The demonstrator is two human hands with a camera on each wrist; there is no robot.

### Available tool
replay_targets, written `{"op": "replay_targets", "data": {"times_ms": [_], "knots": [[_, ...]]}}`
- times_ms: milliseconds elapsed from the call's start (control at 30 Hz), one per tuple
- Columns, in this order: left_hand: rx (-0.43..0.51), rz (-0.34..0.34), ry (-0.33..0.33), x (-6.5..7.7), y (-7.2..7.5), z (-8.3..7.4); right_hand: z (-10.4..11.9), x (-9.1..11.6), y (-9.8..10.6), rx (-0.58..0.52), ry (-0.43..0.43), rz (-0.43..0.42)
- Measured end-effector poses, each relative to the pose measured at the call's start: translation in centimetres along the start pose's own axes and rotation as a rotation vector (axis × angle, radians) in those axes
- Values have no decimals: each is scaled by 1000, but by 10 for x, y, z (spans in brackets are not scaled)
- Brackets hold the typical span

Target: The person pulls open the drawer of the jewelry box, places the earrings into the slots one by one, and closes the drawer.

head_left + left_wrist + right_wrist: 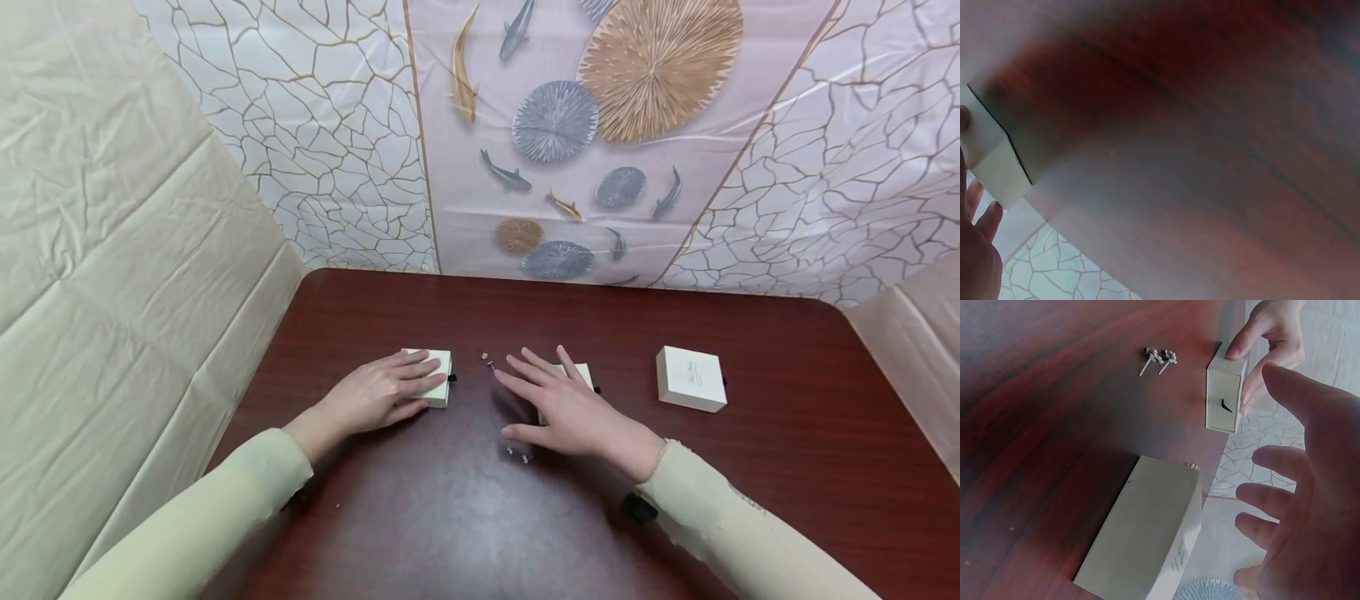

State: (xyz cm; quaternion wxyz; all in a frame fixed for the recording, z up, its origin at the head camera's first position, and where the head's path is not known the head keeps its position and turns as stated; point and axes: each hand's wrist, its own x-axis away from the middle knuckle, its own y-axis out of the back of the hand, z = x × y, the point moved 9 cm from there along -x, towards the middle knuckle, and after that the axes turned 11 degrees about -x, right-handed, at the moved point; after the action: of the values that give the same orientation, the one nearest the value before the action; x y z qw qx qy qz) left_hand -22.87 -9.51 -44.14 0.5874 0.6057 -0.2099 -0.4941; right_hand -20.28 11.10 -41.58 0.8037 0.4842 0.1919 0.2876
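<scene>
Three small white boxes sit on the dark wood counter. One box lies under the fingers of the left hand, which rests flat on its lid with fingers straight and relaxed, pressing rather than gripping; judged from this, the hand is steadying the box against sliding. The right wrist view shows a small black pull tab on that box's end face, which suggests a drawer-type case. A second box is largely hidden in the head view by the right hand, which hovers over it, open, fingers spread and holding nothing; whether the palm touches the lid cannot be told. The right wrist view shows this second box lying flat with a small metal item at its far corner. A pair of small stud earrings lies loose on the counter between the two hands, just ahead of the right fingertips, apart from both boxes. Another small metal piece lies near the right thumb. The third box stands well apart to the right, closed and untouched. Patterned sheeting with fish and disc motifs lines the wall behind the counter.
</scene>
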Motion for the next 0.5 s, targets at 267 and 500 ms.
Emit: {"op": "replay_targets", "data": {"times_ms": [267,500], "knots": [[42,31,39,-3,-2,10,-2,-12,2,-62,-9,22],[61,56,62,-8,-5,18,-4,-29,4,-60,-36,53]]}}
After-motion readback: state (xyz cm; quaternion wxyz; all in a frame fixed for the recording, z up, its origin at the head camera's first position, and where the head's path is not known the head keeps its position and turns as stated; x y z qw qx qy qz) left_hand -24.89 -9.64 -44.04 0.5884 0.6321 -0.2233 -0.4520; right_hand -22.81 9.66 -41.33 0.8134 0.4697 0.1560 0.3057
